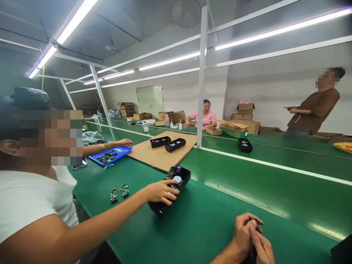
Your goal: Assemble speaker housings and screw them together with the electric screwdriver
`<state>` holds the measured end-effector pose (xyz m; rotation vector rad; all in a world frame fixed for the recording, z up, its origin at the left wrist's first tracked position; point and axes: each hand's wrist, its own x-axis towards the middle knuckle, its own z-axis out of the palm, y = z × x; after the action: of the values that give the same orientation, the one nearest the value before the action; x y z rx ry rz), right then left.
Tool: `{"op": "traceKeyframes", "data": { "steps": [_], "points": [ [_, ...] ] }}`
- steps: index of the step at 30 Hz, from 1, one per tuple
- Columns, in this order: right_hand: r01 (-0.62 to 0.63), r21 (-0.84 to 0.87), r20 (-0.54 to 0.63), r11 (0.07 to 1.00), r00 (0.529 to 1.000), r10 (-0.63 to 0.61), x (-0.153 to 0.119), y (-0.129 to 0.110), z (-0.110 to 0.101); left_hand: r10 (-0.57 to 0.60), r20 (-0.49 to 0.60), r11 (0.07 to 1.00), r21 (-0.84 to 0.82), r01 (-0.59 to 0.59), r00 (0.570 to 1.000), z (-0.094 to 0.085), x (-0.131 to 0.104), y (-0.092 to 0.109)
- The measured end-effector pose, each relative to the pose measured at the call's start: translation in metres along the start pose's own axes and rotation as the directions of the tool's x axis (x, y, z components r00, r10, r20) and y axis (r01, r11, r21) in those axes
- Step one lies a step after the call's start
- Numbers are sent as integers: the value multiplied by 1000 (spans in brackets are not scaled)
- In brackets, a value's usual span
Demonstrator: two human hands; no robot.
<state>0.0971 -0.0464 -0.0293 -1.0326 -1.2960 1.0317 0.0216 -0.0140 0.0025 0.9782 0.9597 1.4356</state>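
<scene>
My left hand [242, 233] and my right hand [262, 245] are together above the green table [203, 223] at the lower right. Their fingers are bent and pressed against each other, and no object shows in them. To their left, a co-worker's hand [163, 191] lies on a black housing [184, 176] with a white round part and red and blue wires inside. Two small green circuit boards, one [113, 195] beside the other [125, 190], lie farther left.
A blue tray [125, 149] of circuit boards is under the co-worker's other arm. Two black housings rest on a cardboard sheet [181, 154]. A white post [202, 80] rises behind it. Another black housing [244, 145] lies beyond. A dark object [342, 251] is at the right edge. Two people are farther back.
</scene>
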Motion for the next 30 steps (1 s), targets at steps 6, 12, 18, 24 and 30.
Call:
{"op": "traceKeyframes", "data": {
  "steps": [6, 12, 18, 24, 30],
  "points": [
    [-79, 76, 40, 994, 996, 76, 2, -2, -4, 227, -51, 951, 229, -209, 973, -15, -42, 63],
    [-67, -21, 150, 998, 986, 69, 7, 13, -1, 524, 553, 330, 569, -753, 648, -106, -146, 107],
    [-6, -49, 184, 999, 983, 15, 2, 17, 6, 492, 226, 271, 878, -395, 841, -223, -179, 148],
    [78, -259, 218, 963, 976, -20, 4, 17, 9, 117, -382, 756, 633, 168, 917, -288, -109, 193],
    [-33, -276, 255, 960, 961, 107, 10, -4, 11, -127, -337, 884, 387, 260, 933, -276, -87, 174]
  ]
}}
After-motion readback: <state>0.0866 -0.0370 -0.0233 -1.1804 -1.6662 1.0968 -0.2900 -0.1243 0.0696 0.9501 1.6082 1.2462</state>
